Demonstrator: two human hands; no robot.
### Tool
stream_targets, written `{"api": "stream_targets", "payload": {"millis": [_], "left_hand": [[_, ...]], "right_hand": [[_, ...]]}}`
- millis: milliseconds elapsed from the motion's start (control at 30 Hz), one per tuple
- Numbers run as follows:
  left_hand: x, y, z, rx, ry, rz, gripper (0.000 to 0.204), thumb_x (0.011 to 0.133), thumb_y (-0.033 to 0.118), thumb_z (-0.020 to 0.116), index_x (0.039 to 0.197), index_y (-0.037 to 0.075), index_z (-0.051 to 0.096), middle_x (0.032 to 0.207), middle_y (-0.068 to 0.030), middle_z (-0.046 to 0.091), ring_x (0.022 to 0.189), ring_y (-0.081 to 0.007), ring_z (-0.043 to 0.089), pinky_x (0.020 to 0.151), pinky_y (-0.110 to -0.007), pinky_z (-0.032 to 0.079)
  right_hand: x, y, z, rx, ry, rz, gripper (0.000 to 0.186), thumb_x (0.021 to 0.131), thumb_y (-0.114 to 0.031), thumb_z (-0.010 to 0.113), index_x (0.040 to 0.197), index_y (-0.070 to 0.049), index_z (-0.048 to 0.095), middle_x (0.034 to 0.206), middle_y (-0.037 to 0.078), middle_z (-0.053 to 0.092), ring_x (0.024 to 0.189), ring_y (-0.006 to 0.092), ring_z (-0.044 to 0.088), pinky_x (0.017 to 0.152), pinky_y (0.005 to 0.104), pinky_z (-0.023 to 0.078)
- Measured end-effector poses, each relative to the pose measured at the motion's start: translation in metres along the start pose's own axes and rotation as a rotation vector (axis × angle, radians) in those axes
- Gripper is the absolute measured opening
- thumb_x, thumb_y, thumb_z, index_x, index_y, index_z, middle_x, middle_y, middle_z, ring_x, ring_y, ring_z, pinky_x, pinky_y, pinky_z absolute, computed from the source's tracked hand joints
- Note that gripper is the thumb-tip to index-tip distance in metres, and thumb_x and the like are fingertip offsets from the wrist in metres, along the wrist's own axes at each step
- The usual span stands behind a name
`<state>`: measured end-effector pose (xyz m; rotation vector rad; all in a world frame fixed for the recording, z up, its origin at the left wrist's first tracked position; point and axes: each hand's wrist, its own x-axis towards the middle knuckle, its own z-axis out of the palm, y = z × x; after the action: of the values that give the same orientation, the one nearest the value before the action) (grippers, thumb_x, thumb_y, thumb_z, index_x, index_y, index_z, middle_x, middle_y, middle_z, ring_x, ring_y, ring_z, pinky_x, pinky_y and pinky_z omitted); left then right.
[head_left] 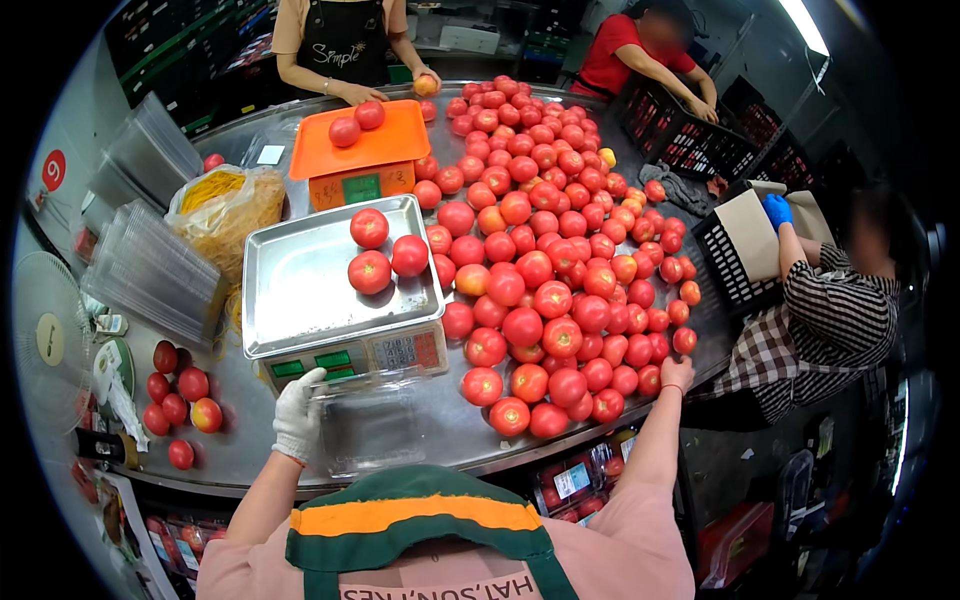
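My left hand (297, 418), in a white knitted glove, grips the left edge of a clear plastic box (370, 425) on the steel table in front of the scale. The box looks see-through and holds no tomatoes. My bare right hand (678, 374) is at the near right edge of a big heap of red tomatoes (560, 337), against a tomato (684, 341); its fingers are too small to make out. A silver-topped scale (310, 250) stands ahead of my left hand. Three tomatoes (370, 272) sit on its pan.
An orange scale (350, 150) bears two tomatoes. Stacked clear boxes (160, 265), a bag of yellow netting (225, 215) and several loose tomatoes (174, 408) lie leftward. Co-workers stand at the far side and right, by black crates (680, 130). Filled packs (570, 485) sit below the table's edge.
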<state>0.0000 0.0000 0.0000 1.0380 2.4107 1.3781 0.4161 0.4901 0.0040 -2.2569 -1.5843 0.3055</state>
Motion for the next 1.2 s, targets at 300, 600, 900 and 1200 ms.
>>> {"api": "stream_targets", "payload": {"millis": [300,600,900,1200], "left_hand": [[-0.025,0.018,0.019,0.156,0.019,0.101,0.023,0.089,0.017,0.057,0.108,0.003,0.059,0.098,-0.0162,0.063,0.092,-0.0312,0.061,0.081,-0.036,0.048],[-0.011,0.026,0.019,0.099,0.020,0.143,0.028,0.079,0.006,0.063,0.106,0.007,0.059,0.086,-0.0144,0.062,0.080,-0.0325,0.061,0.070,-0.038,0.050],[-0.004,0.032,0.022,0.104,-0.003,0.103,0.024,0.080,0.011,0.063,0.103,0.009,0.059,0.085,-0.0147,0.062,0.079,-0.0337,0.060,0.069,-0.040,0.048],[-0.005,0.031,0.018,0.163,-0.014,0.076,0.022,0.083,0.015,0.061,0.105,0.010,0.058,0.082,-0.0139,0.061,0.076,-0.0324,0.058,0.069,-0.041,0.046]], "right_hand": [[-0.125,-0.209,0.003,0.551,-0.211,-1.183,0.017,0.076,-0.012,0.064,0.091,-0.002,0.064,0.090,0.013,0.063,0.087,0.0285,0.060,0.077,0.0365,0.048],[-0.129,-0.327,0.093,-0.472,-0.521,-0.982,0.046,0.077,-0.009,0.054,0.123,-0.009,0.051,0.113,0.018,0.060,0.109,0.0318,0.056,0.091,0.0446,0.046],[-0.115,-0.329,0.133,-0.815,-0.453,-1.086,0.049,0.074,-0.017,0.064,0.121,-0.013,0.051,0.122,0.013,0.054,0.117,0.0274,0.050,0.089,0.0395,0.048],[-0.176,-0.294,0.015,0.523,-0.385,-1.175,0.061,0.062,-0.019,0.073,0.117,-0.004,0.049,0.106,0.019,0.056,0.102,0.0345,0.054,0.087,0.0409,0.046]]}}
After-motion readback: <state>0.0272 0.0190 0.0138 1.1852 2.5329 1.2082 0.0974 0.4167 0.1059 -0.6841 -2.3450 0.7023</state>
